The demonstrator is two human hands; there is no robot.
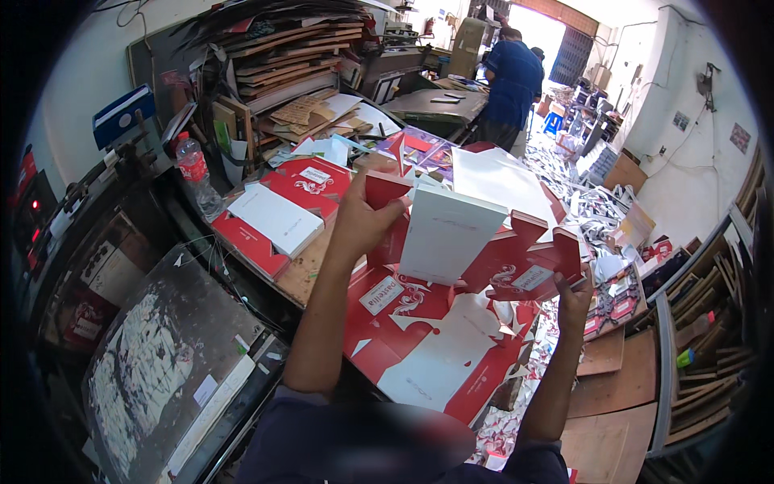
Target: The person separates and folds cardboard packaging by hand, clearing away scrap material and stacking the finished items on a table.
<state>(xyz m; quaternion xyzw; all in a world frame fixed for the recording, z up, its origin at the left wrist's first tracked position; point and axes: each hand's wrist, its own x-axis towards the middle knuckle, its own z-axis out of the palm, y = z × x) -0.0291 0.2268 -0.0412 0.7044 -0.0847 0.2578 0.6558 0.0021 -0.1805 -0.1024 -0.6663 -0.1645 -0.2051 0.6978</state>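
Between my two hands I hold up a thick stack of red and white die-cut card blanks (453, 235), tilted above the table. My left hand (367, 214) grips its left end, thumb across the near face. At the stack's lower right corner, my right hand (574, 292) is closed on the edge. Below it lie red and white printed card sheets (439, 367), with torn bits of waste around their cut edges. A second pile of cut blanks (274, 218), white in the middle and red at both ends, rests to the left of my left hand.
A clear plastic bottle (193, 168) with a red cap stands at the table's left. Beside me is a dark machine with a worn flat plate (153, 355). Stacked boards (290, 56) rise behind. Paper scraps (564, 177) cover the floor at right. Another person (512, 85) stands far off.
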